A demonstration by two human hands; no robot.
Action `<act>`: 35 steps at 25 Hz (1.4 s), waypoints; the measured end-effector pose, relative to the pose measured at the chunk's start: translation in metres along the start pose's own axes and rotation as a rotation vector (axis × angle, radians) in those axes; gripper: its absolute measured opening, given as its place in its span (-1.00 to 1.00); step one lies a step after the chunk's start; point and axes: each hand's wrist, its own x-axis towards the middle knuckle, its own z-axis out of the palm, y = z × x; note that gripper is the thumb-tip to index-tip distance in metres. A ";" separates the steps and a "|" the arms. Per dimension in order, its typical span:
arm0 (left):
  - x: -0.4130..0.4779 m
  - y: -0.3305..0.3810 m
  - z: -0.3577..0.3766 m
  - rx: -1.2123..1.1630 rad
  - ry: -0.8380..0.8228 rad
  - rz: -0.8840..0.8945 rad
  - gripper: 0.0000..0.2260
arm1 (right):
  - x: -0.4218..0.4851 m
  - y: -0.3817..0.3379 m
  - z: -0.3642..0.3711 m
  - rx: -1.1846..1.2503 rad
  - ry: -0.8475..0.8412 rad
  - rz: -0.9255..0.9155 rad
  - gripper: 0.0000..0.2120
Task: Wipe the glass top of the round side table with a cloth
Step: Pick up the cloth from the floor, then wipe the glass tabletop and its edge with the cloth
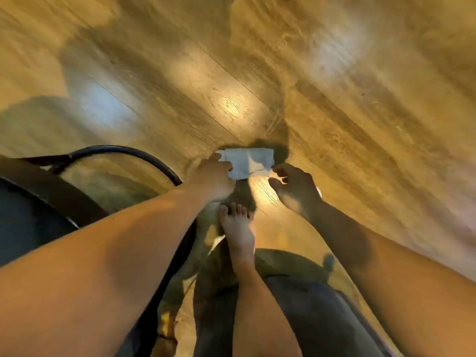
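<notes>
cloth (248,162): white, pale grey in the folds | floor (360,99): golden-brown wood grain in planks, pale glare patches | table rim (128,150), left: black | glass top (116,181): dark greenish tint, floor grain showing through | shorts (322,318), near: plain dark grey

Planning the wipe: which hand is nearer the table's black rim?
Left. The left hand grips the cloth beside the rim; the right hand is at the cloth's far edge.

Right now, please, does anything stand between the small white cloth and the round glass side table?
Nothing visible: the left hand grips the small white cloth, right hand at its edge, just beyond the black-rimmed round glass table.
</notes>
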 end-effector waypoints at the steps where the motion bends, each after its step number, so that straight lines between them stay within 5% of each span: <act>1: 0.017 -0.002 0.006 0.079 -0.019 0.000 -0.57 | 0.022 0.006 0.012 0.077 0.009 0.064 -0.68; 5: 0.076 -0.012 0.031 0.219 -0.141 0.045 -0.55 | 0.104 0.024 0.058 0.510 0.032 0.321 -0.59; 10: 0.075 -0.011 0.039 -0.018 0.004 -0.053 -0.45 | 0.098 0.011 0.072 0.600 0.125 0.398 -0.69; 15: -0.018 0.019 -0.003 -0.355 0.128 0.040 -0.35 | 0.005 -0.063 0.011 0.683 0.043 0.090 -0.77; 19: -0.137 0.024 -0.058 -0.825 0.441 0.058 -0.49 | -0.095 -0.140 -0.040 0.933 -0.171 -0.097 -0.35; 23: -0.268 -0.023 -0.085 -1.229 0.551 0.068 -0.78 | -0.197 -0.212 -0.035 0.459 -0.103 -0.513 -0.82; 25: -0.321 -0.046 -0.075 -1.453 0.588 0.020 -0.75 | -0.234 -0.236 -0.016 0.224 -0.037 -0.678 -0.85; 29: -0.413 -0.095 -0.019 -1.782 0.767 -0.084 -0.85 | -0.301 -0.261 0.046 0.141 -0.060 -0.769 -0.84; 35: -0.442 -0.146 0.104 -1.828 1.115 -0.195 -0.87 | -0.336 -0.213 0.155 0.031 -0.269 -0.927 -0.73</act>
